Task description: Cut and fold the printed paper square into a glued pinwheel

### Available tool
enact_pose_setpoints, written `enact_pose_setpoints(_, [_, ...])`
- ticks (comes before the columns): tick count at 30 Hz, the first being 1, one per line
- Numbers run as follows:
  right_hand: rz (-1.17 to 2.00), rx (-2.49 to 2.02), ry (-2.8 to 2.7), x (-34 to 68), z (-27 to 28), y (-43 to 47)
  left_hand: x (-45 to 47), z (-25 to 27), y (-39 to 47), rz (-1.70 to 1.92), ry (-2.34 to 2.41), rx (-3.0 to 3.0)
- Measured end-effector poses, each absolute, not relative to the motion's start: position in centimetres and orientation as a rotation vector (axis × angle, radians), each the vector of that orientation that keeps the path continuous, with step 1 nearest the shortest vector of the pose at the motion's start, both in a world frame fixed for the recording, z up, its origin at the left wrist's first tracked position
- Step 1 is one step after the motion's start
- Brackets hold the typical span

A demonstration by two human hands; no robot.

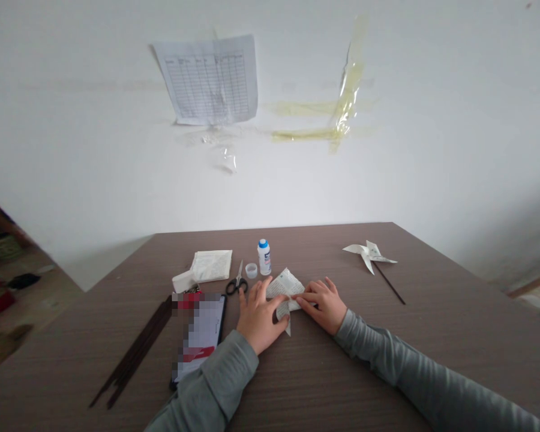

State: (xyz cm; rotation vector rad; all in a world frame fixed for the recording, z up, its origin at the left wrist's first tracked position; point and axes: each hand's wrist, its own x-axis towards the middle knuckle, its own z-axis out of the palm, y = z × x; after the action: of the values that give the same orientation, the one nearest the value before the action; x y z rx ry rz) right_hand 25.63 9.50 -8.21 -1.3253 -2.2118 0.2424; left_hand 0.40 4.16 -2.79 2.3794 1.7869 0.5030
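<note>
A printed sheet of paper folded into a pinwheel shape [284, 282] lies on the table between my two hands. My left hand [261, 316] holds its left side, with thumb and index finger on the paper and the other fingers spread. From the right, my right hand [323, 305] has its fingertips closed on the paper near the middle; they hide part of it. Just beyond my left hand are black-handled scissors [237, 284], a small clear cup [251, 270] and a white glue bottle with a blue cap [264, 258].
A paper pinwheel on a dark stick [368, 254] lies at the right. To the left are a phone [202, 336], several dark sticks [137, 354], a stack of folded paper [212, 266] and a small white object [184, 281]. A wall [297, 192] stands behind the table [324, 384].
</note>
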Motion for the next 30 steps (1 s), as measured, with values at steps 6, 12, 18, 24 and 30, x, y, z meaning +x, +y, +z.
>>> enact_pose_setpoints(6, [0.2, -1.301, -2.227, 25.6, -8.3, 9.4, 0.6, -2.3, 4.0, 0.492, 1.788, 2.37])
enact_pose_setpoints(12, [0.176, -1.325, -2.261, 25.2, -7.8, 9.0, 0.8, -2.0, 3.9, 0.446, 1.801, 2.345])
enact_pose_setpoints(18, [0.203, -1.315, -2.265, 25.0, -7.3, 8.8, 0.4, -2.4, 3.9, 0.447, 1.797, 2.35])
enact_pose_setpoints(24, [0.222, -1.33, -2.246, 25.2, -7.6, 8.9, 0.0, -2.6, 4.0, 0.428, 1.796, 2.353])
enact_pose_setpoints(30, [0.057, -1.228, -2.281, 25.3, -8.5, 9.2, 0.6, -1.9, 4.0, 0.388, 1.819, 2.314])
